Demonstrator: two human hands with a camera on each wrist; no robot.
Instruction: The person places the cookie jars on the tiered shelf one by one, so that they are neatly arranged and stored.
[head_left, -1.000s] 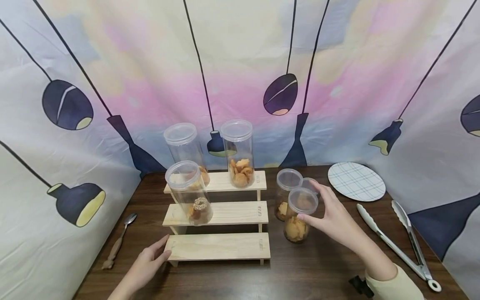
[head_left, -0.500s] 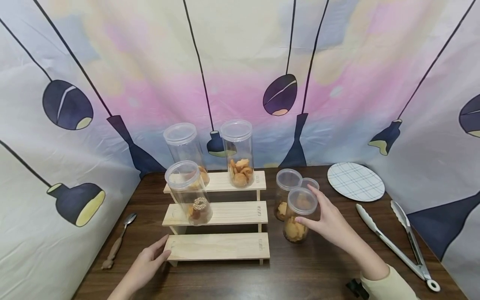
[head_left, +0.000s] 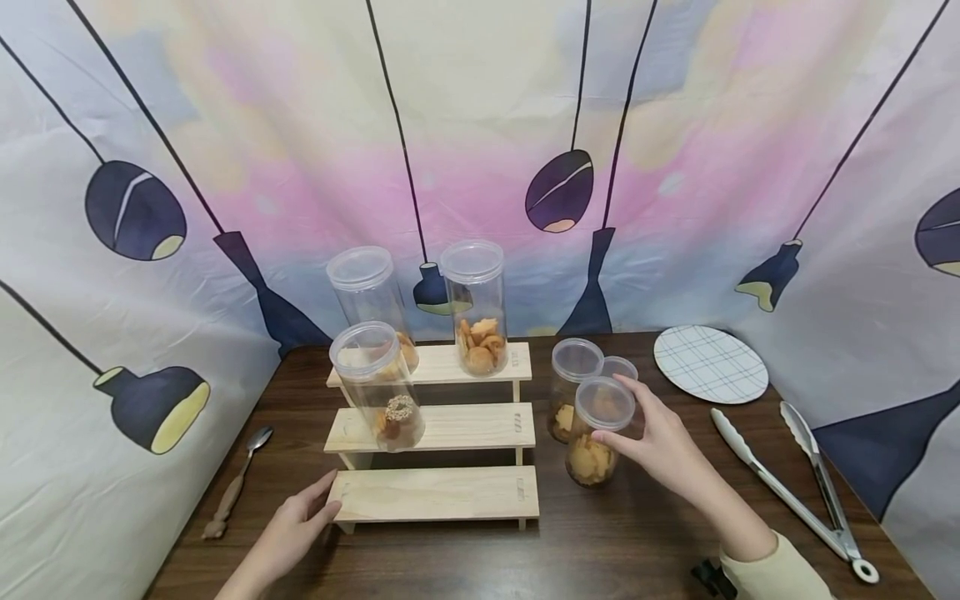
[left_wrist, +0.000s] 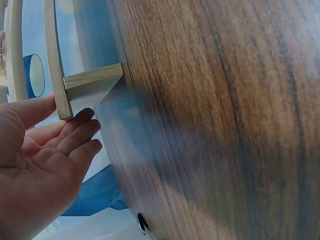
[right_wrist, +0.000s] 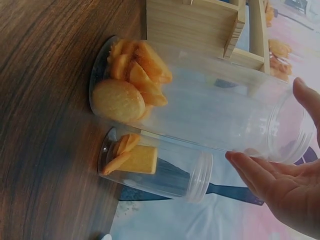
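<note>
My left hand pinches the left end of the lowest plank of a three-tier wooden stand, thumb above and fingers below. In the left wrist view the plank's corner sits between thumb and fingertips. My right hand holds a clear lidded jar of cookies just under its lid, thumb on one side and fingers on the other. That jar stands upright on the table, right of the stand. In the right wrist view a smaller cookie jar stands beside it, and another jar shows behind in the head view.
Two tall cookie jars, one of them at right, stand on the top tier; another jar is on the middle tier. A spoon lies left. On the right are a checked oval plate and metal tongs.
My right hand has shifted slightly left and down around the front jar, uncovering more of the small jar's lid behind. The left hand and the stand stay where they were.
</note>
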